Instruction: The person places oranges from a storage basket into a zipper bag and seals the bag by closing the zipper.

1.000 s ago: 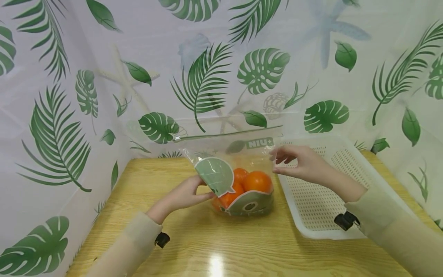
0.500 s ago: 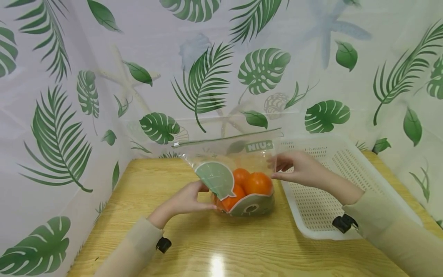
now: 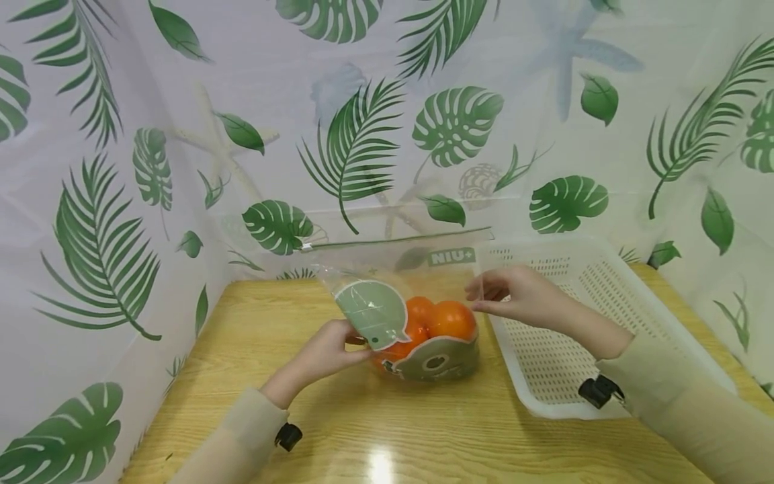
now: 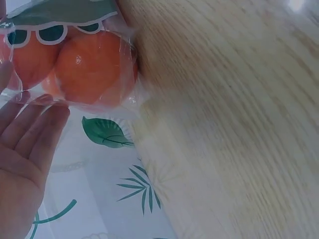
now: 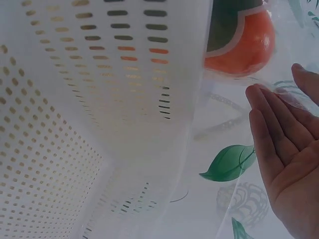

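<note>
A clear zip-top bag (image 3: pixel 435 359) with green print stands on the table, several oranges (image 3: pixel 452 320) inside it. Its green-edged top runs across above the fruit, tilted a little; whether the seal is closed cannot be told. On the bag's left side rests my left hand (image 3: pixel 326 348), with fairly straight fingers partly behind the plastic. In the left wrist view these fingers touch the bag beside an orange (image 4: pixel 92 69). My right hand (image 3: pixel 520 292) is at the bag's right edge, fingers extended and thumb apart, as the right wrist view shows.
A white perforated plastic basket (image 3: pixel 520 386) stands just right of the bag, under my right forearm. The wooden table (image 3: pixel 338 430) extends in front. Behind and to the sides hangs a white cloth (image 3: pixel 375 60) printed with green leaves.
The bag's top edge has sunk slightly, and its left panel has shifted a little. My right hand has moved slightly left and down along the bag's edge. The left hand keeps nearly the same place.
</note>
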Demonstrator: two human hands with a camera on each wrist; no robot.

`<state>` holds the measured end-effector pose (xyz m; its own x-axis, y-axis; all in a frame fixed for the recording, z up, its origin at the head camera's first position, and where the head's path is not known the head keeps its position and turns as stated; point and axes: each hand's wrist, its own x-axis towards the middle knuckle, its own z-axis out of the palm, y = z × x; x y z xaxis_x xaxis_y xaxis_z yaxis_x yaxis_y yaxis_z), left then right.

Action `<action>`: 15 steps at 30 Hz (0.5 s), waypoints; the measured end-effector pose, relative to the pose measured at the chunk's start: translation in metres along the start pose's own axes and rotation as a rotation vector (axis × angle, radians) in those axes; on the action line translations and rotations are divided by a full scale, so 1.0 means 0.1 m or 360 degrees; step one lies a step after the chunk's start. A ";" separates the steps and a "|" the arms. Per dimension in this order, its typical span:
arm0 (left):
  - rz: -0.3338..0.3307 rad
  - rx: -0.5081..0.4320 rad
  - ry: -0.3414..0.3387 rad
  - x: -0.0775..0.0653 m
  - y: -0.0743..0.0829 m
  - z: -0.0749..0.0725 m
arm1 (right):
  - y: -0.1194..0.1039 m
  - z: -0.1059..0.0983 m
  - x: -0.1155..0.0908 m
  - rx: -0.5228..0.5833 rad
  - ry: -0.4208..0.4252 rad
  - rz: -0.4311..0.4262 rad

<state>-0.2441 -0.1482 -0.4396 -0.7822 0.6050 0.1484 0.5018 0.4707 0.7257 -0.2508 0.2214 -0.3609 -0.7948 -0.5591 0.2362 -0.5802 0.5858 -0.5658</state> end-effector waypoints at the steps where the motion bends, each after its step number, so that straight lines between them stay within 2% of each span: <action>1: 0.0006 0.0001 0.0011 0.00 0.01 0.00 | 0.00 -0.01 -0.01 -0.0012 0.0007 0.0011; 15: -0.0088 -0.0011 0.0078 -0.03 0.01 -0.02 | -0.01 -0.01 -0.02 -0.0092 0.0053 -0.0022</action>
<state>-0.2419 -0.1508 -0.4375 -0.8259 0.5460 0.1409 0.4551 0.4978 0.7383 -0.2486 0.2224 -0.3596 -0.7917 -0.5480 0.2700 -0.5995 0.6117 -0.5161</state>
